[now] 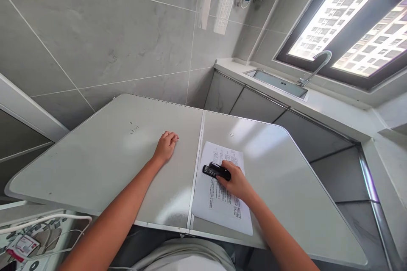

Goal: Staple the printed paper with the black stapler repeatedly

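A printed sheet of paper [219,203] lies on the white folding table [111,156], just right of the table's centre seam. My right hand [237,182] is closed round a black stapler [216,171], which rests on the paper's left side. My left hand [165,146] rests on the table left of the seam, fingers curled loosely under, holding nothing that I can see. A few loose staples [134,128] lie on the table farther left.
Grey tiled walls stand behind the table. A counter with a sink [276,82] and tap [314,67] runs along the right under a window. White cables and a small packet [23,243] lie at the lower left below the table edge.
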Available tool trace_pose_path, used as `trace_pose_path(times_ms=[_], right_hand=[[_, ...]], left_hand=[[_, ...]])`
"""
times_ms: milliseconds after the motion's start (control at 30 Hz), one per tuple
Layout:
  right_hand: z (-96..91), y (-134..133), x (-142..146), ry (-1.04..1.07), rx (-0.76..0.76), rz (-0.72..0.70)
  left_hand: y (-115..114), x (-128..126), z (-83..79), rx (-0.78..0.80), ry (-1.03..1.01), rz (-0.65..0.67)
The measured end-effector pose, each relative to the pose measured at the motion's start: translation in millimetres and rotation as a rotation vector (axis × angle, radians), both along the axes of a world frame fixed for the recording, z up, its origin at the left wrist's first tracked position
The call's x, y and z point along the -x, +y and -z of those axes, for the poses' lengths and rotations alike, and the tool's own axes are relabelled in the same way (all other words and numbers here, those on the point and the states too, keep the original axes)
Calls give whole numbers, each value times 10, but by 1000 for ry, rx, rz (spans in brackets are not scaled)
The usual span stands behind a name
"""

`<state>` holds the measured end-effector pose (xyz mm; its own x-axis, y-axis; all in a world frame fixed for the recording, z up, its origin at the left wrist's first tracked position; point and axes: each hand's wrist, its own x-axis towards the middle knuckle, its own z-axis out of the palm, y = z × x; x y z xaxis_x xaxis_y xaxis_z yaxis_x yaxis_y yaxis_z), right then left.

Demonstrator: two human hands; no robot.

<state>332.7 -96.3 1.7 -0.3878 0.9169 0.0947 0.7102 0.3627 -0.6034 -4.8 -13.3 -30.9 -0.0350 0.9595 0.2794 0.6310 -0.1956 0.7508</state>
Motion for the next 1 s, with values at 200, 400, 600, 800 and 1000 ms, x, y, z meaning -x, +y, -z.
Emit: trace_pose_path(times_ms=[200, 400, 600, 800, 1000], right_hand=[[-39, -81, -630, -5, 133, -9], [-71, 321, -1269, 183, 161, 154], [376, 952, -2036, -157, -124, 641], [536, 1002, -2001, -402, -181, 654], [389, 884, -1923, -43, -155, 583]], left_hand=[[41, 35, 38, 6, -42, -60], [33, 35, 22, 21, -44, -79], [15, 16, -5, 51, -78, -101], [39, 34, 33, 41, -71, -101], [42, 38, 25, 29, -60, -107]])
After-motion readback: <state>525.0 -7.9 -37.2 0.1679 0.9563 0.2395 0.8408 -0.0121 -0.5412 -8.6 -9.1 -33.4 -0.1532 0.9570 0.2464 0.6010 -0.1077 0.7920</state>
